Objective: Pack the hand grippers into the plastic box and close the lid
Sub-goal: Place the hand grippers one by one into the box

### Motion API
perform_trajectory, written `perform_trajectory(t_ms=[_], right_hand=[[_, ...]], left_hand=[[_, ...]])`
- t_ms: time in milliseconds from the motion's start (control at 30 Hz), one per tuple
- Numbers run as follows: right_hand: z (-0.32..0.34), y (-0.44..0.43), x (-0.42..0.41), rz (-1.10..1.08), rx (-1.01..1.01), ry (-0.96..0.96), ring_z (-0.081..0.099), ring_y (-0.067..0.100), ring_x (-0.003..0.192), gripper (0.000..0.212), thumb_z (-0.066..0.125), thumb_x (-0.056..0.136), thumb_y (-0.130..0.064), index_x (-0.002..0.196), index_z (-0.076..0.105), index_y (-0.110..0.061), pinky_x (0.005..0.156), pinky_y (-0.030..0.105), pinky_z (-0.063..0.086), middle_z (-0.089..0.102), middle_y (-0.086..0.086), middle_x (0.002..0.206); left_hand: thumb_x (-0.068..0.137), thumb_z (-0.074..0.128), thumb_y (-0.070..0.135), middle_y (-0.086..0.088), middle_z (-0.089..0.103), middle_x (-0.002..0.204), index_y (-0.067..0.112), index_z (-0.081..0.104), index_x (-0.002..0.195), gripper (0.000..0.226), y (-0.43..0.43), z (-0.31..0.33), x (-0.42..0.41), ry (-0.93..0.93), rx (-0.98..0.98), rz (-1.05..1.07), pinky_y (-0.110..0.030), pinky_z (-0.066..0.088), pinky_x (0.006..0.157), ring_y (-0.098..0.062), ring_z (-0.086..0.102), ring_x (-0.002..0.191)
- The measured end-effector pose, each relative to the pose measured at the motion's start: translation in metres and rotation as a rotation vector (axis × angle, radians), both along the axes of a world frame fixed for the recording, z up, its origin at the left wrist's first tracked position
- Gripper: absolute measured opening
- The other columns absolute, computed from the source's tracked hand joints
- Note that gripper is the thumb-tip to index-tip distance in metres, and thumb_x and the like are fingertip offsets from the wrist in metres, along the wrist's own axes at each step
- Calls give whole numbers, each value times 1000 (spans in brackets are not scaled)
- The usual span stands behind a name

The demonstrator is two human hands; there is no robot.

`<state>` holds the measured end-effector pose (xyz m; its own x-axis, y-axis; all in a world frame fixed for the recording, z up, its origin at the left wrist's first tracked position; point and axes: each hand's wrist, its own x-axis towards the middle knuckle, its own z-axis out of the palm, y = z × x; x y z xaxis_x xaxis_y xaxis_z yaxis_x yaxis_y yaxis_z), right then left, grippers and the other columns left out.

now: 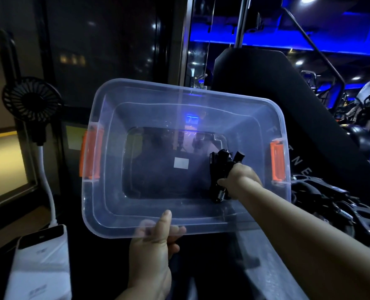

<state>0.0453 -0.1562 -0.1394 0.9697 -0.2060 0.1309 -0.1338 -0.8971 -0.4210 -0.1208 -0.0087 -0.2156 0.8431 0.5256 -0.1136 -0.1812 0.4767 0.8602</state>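
Head view, TRAINEE: Which step is in hand, and where are the parts?

INSTRUCTOR: Loading; the right hand (242, 178) is inside the plastic box (179, 92), fingers curled round a bundle of black hand grippers (219, 167) near the right end of the floor; the count in the bundle cannot be told; the left hand (156, 245) pinches the near rim, thumb over the inside wall, fingers curled beneath; the box appears tilted, its mouth toward the wearer.

TRAINEE: How should the release be done?

INSTRUCTOR: Lower the bundle until it touches the floor before opening the fingers; a drop onto thin plastic may jolt the one-handed hold; lay the handles flat and parallel to one wall so later pieces nest beside them; level the box first, or the bundle will likely slide toward the low side.

TRAINEE: Contents at present?

INSTRUCTOR: Apart from the held bundle, the box shows only a pale label (181, 163) on its floor; whether that sits inside or beneath cannot be told; a pile of further grippers (322, 198) lies just outside the right wall, not yet packed; the orange latches (91, 154) sit at both ends; no lid is in view, so closing looks well off.
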Motion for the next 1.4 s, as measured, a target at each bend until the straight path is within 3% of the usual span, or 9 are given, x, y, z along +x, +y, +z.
perform_trajectory(t_ms=[100, 367, 600, 700, 833, 933, 1200, 1333, 1400], right_hand=[[-2, 1, -3, 27, -130, -62, 61, 32, 106, 39, 72, 78, -36, 106, 58, -13, 74, 30, 41, 65, 10, 110], [-2, -2, -9, 107, -558, -209, 60, 31, 108, 61, 66, 79, -57, 113, 44, -11, 78, 35, 47, 62, 10, 114], [1, -7, -7, 369, -746, -404, 30, 28, 127, 78, 72, 68, -55, 132, 39, -25, 97, 41, 34, 34, 4, 134], [-2, -7, 1, 383, -757, -353, 14, 25, 140, 84, 71, 67, -57, 138, 35, -31, 104, 46, 29, 20, 2, 148], [-1, -9, 10, 396, -752, -227, 0, 21, 147, 107, 73, 58, -68, 146, 27, -29, 114, 48, 19, 2, -3, 159], [0, -10, 10, 395, -774, -218, 2, 20, 147, 117, 75, 49, -72, 147, 26, -28, 113, 48, 18, 1, -3, 160], [-10, -4, 13, 336, -856, -281, 12, 25, 140, 114, 69, 49, -76, 142, 32, -24, 109, 51, 16, 6, 3, 156], [-17, 1, 17, 301, -861, -247, -2, 28, 146, 122, 67, 56, -77, 150, 15, -18, 111, 61, 10, 1, 8, 158], [-17, 1, 17, 308, -856, -230, -8, 31, 146, 124, 67, 58, -76, 152, 3, -26, 110, 64, 7, -2, 9, 157]], left_hand=[[86, 65, 22, -8, 68, 54, 7, 52, 76, 22, 0, 1, 0, 3, -1, -1, -27, 38, 52, -8, 65, 47], [86, 65, 21, -10, 69, 57, 1, 54, 84, 23, 1, 1, 0, 8, 23, -5, -26, 40, 51, -8, 65, 47], [85, 66, 24, -9, 69, 56, 8, 52, 72, 24, 0, -1, 2, 24, 8, 4, -28, 39, 53, -14, 65, 54], [86, 66, 24, -9, 69, 56, 7, 52, 74, 24, -1, -1, 2, 29, 29, 9, -27, 39, 52, -10, 63, 48], [86, 65, 23, -9, 68, 55, 8, 50, 75, 24, -1, -1, 2, 24, 37, 21, -27, 36, 50, -5, 60, 41], [86, 65, 25, -9, 69, 56, 5, 52, 79, 25, 0, -1, 2, 27, 62, 14, -27, 36, 49, -4, 57, 38], [85, 66, 24, -15, 67, 64, 0, 54, 95, 29, -1, -5, 5, 18, 25, 18, -24, 36, 45, -6, 57, 38], [85, 66, 22, -21, 65, 70, 1, 54, 95, 26, 0, -7, 7, 8, 9, 27, -17, 37, 37, -7, 58, 38], [85, 66, 22, -23, 65, 71, 1, 54, 93, 26, 0, -8, 8, 5, 14, 26, -16, 37, 35, -7, 56, 37]])
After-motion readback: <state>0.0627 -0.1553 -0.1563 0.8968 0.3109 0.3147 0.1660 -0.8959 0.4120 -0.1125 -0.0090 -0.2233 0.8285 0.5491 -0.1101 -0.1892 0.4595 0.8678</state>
